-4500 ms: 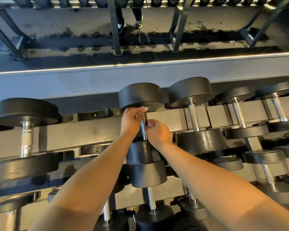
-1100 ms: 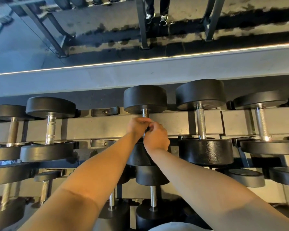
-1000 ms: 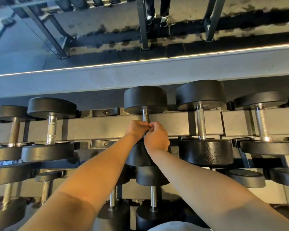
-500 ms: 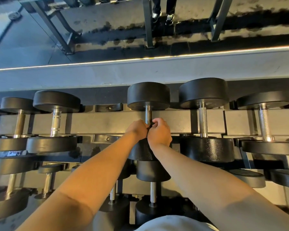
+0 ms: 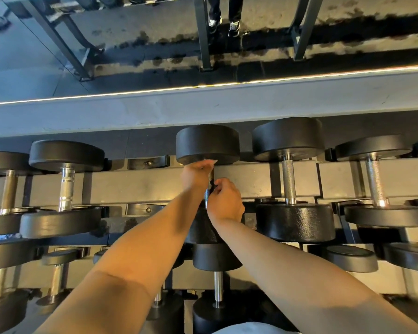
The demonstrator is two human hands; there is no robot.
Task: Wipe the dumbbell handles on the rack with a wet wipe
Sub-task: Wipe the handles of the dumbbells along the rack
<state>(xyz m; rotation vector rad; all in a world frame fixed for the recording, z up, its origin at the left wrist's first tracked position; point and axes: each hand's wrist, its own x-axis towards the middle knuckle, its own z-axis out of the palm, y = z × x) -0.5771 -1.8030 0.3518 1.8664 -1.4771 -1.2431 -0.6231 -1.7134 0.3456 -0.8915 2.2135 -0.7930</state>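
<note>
Dumbbells fill the head view, lying in rows on a dark rack [image 5: 249, 182] with black heads and steel handles. Both bare arms reach to the middle dumbbell [image 5: 208, 144] on the upper row. The left hand [image 5: 195, 175] is curled round the top of its handle [image 5: 207, 194], just under the far head, and a pale sliver at its fingers [image 5: 211, 162] is likely the wet wipe, though it is too small to be sure. The right hand [image 5: 225, 201] pinches the handle lower down, fingers bent round the steel, touching the left hand's side. Most of the bar is hidden by the two hands; only a short bright stretch shows between them. The neighbouring dumbbell [image 5: 288, 138] to the right shows its ridged handle bare, as does the one on the left [image 5: 67, 155], so I judge much of the row is not yet wiped. Risk from here: a thin wipe may bunch or tear on the ridged steel, leaving patches untouched; twisting hard could roll the dumbbell in its cradle and trap fingers against the head; wet steel may also let a grip slip.
</note>
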